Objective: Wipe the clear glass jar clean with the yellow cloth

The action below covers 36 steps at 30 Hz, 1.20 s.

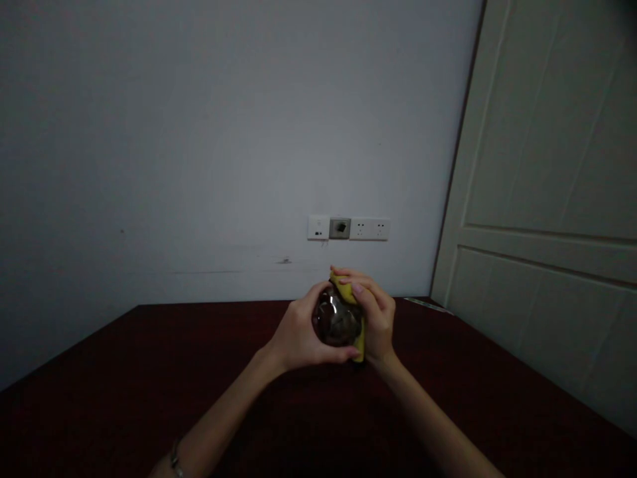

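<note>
Above the dark red table [149, 385], my left hand [296, 338] is wrapped round a small shiny round object [336, 320], perhaps a glass or metal bowl turned with its opening toward me. My right hand [375, 318] holds a yellow cloth [348, 292] pressed against the object's right side and top rim. Both hands are closed and meet around the object, raised a little above the tabletop. The far side of the object is hidden by my fingers.
A plain white wall stands behind the table, with a row of wall sockets [348, 228] just above my hands. A pale panelled door [547, 219] fills the right side. A bracelet [174, 459] is on my left wrist.
</note>
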Available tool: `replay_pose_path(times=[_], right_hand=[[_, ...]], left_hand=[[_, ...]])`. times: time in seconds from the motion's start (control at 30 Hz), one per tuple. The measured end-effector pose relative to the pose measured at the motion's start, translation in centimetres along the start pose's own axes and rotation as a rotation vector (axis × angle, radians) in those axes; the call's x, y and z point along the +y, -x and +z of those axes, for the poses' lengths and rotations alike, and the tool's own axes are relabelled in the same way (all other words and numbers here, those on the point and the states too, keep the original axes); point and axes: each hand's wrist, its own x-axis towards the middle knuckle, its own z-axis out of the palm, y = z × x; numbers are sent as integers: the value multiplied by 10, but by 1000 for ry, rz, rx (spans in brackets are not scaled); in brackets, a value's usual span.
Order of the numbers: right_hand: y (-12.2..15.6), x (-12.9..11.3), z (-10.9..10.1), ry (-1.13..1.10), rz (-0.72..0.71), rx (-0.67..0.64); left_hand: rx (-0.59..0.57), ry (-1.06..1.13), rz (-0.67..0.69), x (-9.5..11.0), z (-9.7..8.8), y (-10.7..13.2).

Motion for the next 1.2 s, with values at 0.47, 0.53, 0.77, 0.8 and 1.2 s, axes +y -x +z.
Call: replay_pose_path(times=[0.47,0.53,0.77,0.8,1.2], right_hand=[[5,-11,0,126,-135,-26],[3,-7,3,67,-17,33],[3,-8,4,100,28,42],[3,-9,2,128,-22,3],[-13,-15,-21,240,-74,-316]], left_hand=[[25,11,-29,-2,3,1],[47,-19,1,-3,2,1],[125,83,-39,-12,11,4],[128,99,-56,-13,12,5],[128,36,-40,-7,2,1]])
